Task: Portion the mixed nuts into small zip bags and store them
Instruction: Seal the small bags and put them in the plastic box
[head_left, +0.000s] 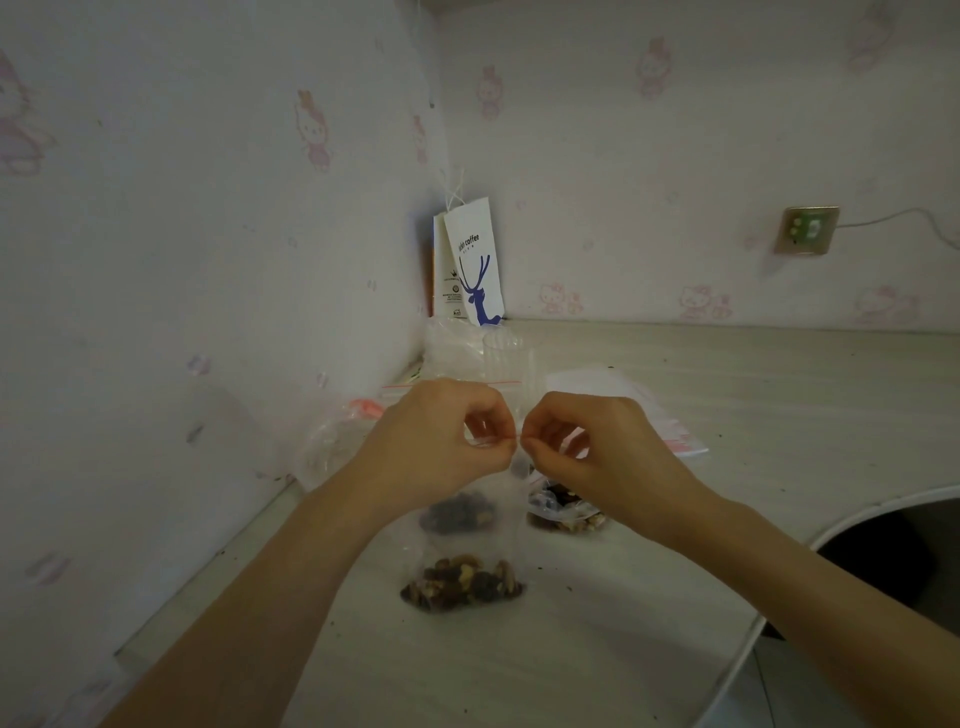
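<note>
Left hand (441, 441), right hand (597, 447) pinch zip bag (467, 548) top | pale crumb-strewn table (727, 395) | pink-cat wallpaper (208, 208)

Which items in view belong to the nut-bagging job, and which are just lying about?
Job: small clear zip bag holding mixed nuts, pinched at its top by the left hand and right hand; second clear nut-filled bag behind it; stack of empty red-striped zip bags.
Lying about: white paper coffee bag with blue deer; wall socket with cable.

Coffee bag (475, 265) in corner; wall socket (806, 229) right.
</note>
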